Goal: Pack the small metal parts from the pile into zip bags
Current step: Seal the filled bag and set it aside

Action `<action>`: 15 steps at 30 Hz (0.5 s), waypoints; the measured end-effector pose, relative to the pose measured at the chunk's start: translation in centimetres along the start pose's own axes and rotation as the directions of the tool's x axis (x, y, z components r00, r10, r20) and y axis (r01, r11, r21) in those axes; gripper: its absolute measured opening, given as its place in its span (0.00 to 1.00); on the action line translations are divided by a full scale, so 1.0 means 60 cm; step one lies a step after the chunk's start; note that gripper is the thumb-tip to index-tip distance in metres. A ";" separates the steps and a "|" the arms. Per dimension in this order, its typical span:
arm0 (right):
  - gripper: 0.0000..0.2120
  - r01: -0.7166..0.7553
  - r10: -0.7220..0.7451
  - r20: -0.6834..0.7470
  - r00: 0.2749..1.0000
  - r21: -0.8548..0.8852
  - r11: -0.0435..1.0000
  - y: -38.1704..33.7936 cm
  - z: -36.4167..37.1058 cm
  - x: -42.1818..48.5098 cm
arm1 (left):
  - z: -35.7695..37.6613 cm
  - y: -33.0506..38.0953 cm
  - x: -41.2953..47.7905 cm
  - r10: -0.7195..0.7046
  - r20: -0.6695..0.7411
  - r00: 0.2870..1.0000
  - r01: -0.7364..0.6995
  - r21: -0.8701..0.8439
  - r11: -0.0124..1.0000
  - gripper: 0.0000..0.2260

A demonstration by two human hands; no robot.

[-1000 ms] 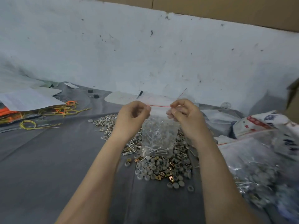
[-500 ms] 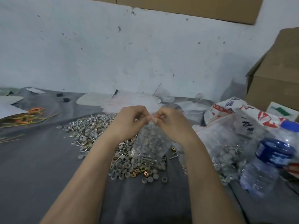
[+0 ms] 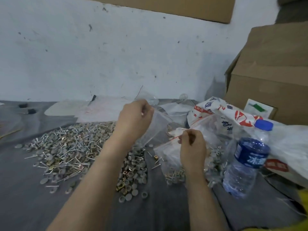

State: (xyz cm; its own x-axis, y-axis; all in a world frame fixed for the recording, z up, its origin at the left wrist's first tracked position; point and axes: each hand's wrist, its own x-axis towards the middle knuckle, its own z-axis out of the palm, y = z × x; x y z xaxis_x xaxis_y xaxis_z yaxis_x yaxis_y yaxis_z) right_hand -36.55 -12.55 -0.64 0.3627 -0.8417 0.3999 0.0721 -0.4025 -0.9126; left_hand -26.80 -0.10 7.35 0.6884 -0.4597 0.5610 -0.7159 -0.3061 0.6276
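Both bare forearms enter from the bottom edge and reach forward.

Left hand [image 3: 135, 120]: held higher and farther out, back of hand toward the camera, fingers curled, fingertips pinching the top edge of a clear, empty-looking plastic zip bag [image 3: 157, 127].

Right hand [image 3: 192, 148]: lower and nearer, apart from the left hand, fingers curled, thumb and forefinger pinching the red-striped mouth of a clear zip bag holding small metal parts [image 3: 168, 161].

Both wrists roughly straight.

Pile of metal parts [image 3: 75, 147] on the cloth [image 3: 25, 197], wall [image 3: 100, 55] behind it, empty zip bag [image 3: 160, 125] over its right edge, filled zip bag [image 3: 168, 155] just right, water bottle [image 3: 248, 160] farther right, cardboard box [image 3: 275, 72] right and behind.
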 end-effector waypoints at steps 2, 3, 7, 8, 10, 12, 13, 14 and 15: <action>0.07 0.112 -0.107 -0.052 0.993 0.112 0.987 -0.016 0.024 -0.018 | 0.055 0.050 0.020 0.054 -0.029 0.998 -0.055 -0.053 0.997 0.07; 0.07 0.162 -0.154 -0.072 0.985 0.121 0.979 -0.020 0.030 -0.018 | 0.079 0.071 0.031 0.070 -0.051 0.996 -0.076 -0.117 0.990 0.07; 0.22 0.230 -0.276 -0.135 0.952 -0.285 0.930 0.002 0.021 0.050 | 0.172 0.099 0.076 -0.134 0.009 0.991 0.121 -0.494 0.861 0.08; 0.23 0.166 -0.228 -0.091 0.970 -0.442 0.882 0.014 0.015 0.071 | 0.199 0.090 0.081 -0.194 0.086 0.977 0.211 -0.490 0.846 0.08; 0.23 0.031 0.009 0.052 0.999 -0.713 0.701 0.051 0.009 0.100 | 0.252 0.056 0.076 -0.273 0.286 0.918 0.363 -0.338 0.868 0.08; 0.23 -0.009 0.204 0.130 0.970 -0.823 0.569 0.084 0.010 0.113 | 0.287 0.016 0.058 -0.299 0.380 0.876 0.404 -0.237 0.884 0.08; 0.23 -0.011 0.232 0.139 0.963 -0.836 0.549 0.096 0.012 0.117 | 0.298 -0.003 0.053 -0.291 0.371 0.882 0.392 -0.234 0.890 0.13; 0.23 -0.019 0.235 0.131 0.963 -0.837 0.546 0.103 0.015 0.122 | 0.301 -0.021 0.052 -0.281 0.352 0.893 0.377 -0.243 0.894 0.16; 0.22 -0.040 0.230 0.105 0.968 -0.834 0.550 0.105 0.017 0.128 | 0.297 -0.034 0.053 -0.275 0.328 0.904 0.365 -0.257 0.895 0.17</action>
State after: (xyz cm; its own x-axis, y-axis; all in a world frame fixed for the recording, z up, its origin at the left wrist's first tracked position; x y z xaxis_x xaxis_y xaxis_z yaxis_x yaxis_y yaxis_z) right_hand -32.40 -21.16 -3.39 0.4653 -0.8690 0.1684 -0.7498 -0.4881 -0.4468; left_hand -25.25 -15.82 -1.76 0.7807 -0.6047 0.1577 -0.3588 -0.2271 0.9054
